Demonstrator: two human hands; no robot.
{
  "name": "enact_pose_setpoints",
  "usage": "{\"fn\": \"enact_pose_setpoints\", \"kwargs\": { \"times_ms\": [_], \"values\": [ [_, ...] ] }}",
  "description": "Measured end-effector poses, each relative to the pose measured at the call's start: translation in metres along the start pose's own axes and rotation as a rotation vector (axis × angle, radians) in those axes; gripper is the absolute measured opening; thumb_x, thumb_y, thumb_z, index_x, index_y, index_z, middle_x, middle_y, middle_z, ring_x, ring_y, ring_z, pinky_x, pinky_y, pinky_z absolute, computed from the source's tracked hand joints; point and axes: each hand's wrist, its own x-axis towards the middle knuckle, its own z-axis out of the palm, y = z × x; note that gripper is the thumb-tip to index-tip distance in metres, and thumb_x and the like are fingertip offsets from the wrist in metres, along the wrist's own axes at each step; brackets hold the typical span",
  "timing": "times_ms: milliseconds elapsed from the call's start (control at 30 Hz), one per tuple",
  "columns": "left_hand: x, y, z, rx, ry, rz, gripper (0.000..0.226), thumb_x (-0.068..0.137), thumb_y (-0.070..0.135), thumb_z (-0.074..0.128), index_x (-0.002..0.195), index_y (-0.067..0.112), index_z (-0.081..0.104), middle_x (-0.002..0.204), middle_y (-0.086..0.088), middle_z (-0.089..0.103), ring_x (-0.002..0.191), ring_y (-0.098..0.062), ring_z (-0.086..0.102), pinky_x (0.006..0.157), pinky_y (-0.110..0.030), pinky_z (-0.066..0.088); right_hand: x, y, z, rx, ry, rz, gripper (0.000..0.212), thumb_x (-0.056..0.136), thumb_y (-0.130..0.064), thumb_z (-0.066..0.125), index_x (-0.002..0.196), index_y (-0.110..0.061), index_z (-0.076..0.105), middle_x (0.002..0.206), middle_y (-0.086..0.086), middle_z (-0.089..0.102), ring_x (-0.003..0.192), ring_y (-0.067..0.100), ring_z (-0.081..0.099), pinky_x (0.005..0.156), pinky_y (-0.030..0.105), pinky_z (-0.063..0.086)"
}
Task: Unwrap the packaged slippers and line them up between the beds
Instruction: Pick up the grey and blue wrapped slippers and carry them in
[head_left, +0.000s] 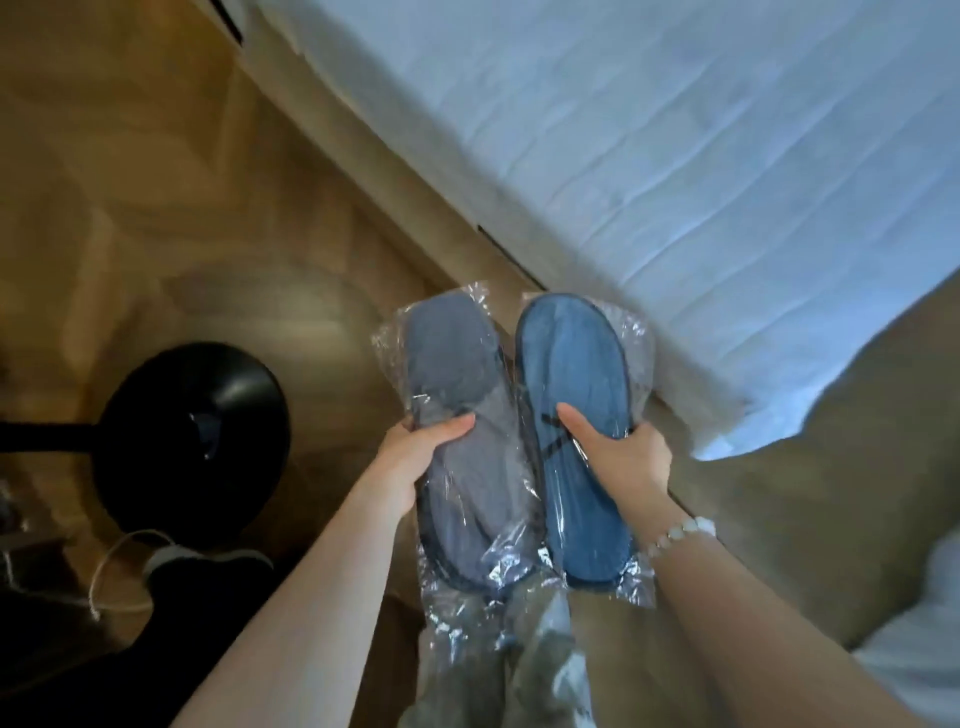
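I stand in a bedroom, maybe of a hotel: a bed (675, 156) with white sheet, a wooden floor (156, 208), a black round lamp base (192, 441), and wrapped slippers (519, 441).

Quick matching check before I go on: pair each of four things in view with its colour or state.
Things:
1. slipper in the left hand
2. slipper in the right hand
3. lamp base
4. bracelet

Descriptions:
A. black, round, on the floor
B. blue, in clear plastic
C. grey, in clear plastic
D. pale beads on the right wrist

Pairs: 1-C (grey slipper), 2-B (blue slipper), 3-A, 4-D.
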Motion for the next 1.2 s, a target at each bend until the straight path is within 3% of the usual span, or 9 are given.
{"fn": "enact_pose_setpoints", "kwargs": {
  "times_ms": [200, 333, 433, 633, 833, 933, 1033, 1200],
  "values": [
    [-0.077, 0.053, 0.034, 0.1, -0.108, 0.074, 0.054, 0.059, 0.019, 0.086, 0.108, 0.011, 0.065, 0.102, -0.01, 0.071, 0.094, -0.029, 0.067, 0.092, -0.04, 0.051, -0.06, -0.04, -0.077, 0.111, 0.073, -0.004, 0.055, 0.064, -0.058, 0.076, 0.096, -0.018, 0.053, 0.083, -0.006, 0.056, 0.083, 0.018, 0.056, 0.074, 0.027, 0.047],
    [-0.126, 0.065, 0.05, 0.173, -0.185, 0.109, 0.047, 0.063, 0.016, 0.084, 0.105, 0.013, 0.065, 0.102, -0.008, 0.07, 0.093, -0.026, 0.066, 0.086, -0.036, 0.052, -0.102, -0.045, -0.115, 0.138, 0.149, 0.019, 0.061, 0.062, -0.062, 0.075, 0.097, -0.017, 0.055, 0.09, -0.003, 0.061, 0.082, 0.018, 0.058, 0.073, 0.029, 0.052],
    [-0.157, 0.071, 0.06, 0.218, -0.248, 0.128, 0.05, 0.06, 0.017, 0.085, 0.106, 0.011, 0.065, 0.102, -0.009, 0.071, 0.094, -0.027, 0.067, 0.09, -0.038, 0.051, -0.131, -0.045, -0.138, 0.184, 0.214, 0.026, 0.062, 0.06, -0.062, 0.076, 0.098, -0.016, 0.059, 0.093, -0.002, 0.064, 0.081, 0.017, 0.059, 0.071, 0.027, 0.051],
    [-0.199, 0.09, 0.084, 0.257, -0.346, 0.193, 0.024, 0.072, 0.009, 0.077, 0.093, 0.011, 0.065, 0.089, -0.009, 0.07, 0.078, -0.024, 0.067, 0.062, -0.029, 0.049, -0.168, -0.056, -0.17, 0.29, 0.331, 0.019, 0.059, 0.061, -0.06, 0.077, 0.097, -0.017, 0.056, 0.088, -0.006, 0.059, 0.079, 0.015, 0.056, 0.07, 0.025, 0.046],
    [-0.216, 0.112, 0.111, 0.331, -0.425, 0.28, 0.025, 0.071, 0.012, 0.078, 0.092, 0.011, 0.065, 0.09, -0.008, 0.069, 0.08, -0.024, 0.065, 0.067, -0.03, 0.05, -0.184, -0.067, -0.197, 0.373, 0.433, 0.01, 0.062, 0.06, -0.062, 0.077, 0.097, -0.017, 0.056, 0.09, -0.005, 0.059, 0.081, 0.016, 0.055, 0.071, 0.026, 0.046],
    [-0.219, 0.116, 0.127, 0.369, -0.46, 0.261, 0.039, 0.069, 0.014, 0.079, 0.105, 0.007, 0.065, 0.097, -0.012, 0.07, 0.087, -0.028, 0.066, 0.077, -0.034, 0.052, -0.188, -0.066, -0.209, 0.39, 0.473, 0.02, 0.064, 0.058, -0.063, 0.077, 0.096, -0.017, 0.055, 0.091, -0.004, 0.059, 0.082, 0.016, 0.056, 0.072, 0.027, 0.049],
    [-0.224, 0.117, 0.149, 0.41, -0.496, 0.259, 0.043, 0.071, 0.014, 0.078, 0.111, 0.004, 0.064, 0.1, -0.014, 0.07, 0.087, -0.029, 0.067, 0.078, -0.034, 0.053, -0.191, -0.062, -0.226, 0.435, 0.507, 0.031, 0.063, 0.059, -0.062, 0.078, 0.095, -0.017, 0.055, 0.092, -0.004, 0.06, 0.083, 0.017, 0.058, 0.074, 0.03, 0.051],
    [-0.237, 0.118, 0.192, 0.473, -0.51, 0.318, 0.04, 0.071, 0.015, 0.079, 0.107, 0.003, 0.066, 0.102, -0.015, 0.07, 0.088, -0.029, 0.067, 0.079, -0.034, 0.053, -0.187, -0.053, -0.261, 0.504, 0.535, 0.04, 0.062, 0.059, -0.061, 0.078, 0.094, -0.016, 0.054, 0.093, -0.003, 0.06, 0.083, 0.017, 0.057, 0.074, 0.029, 0.05]
  ]
}}
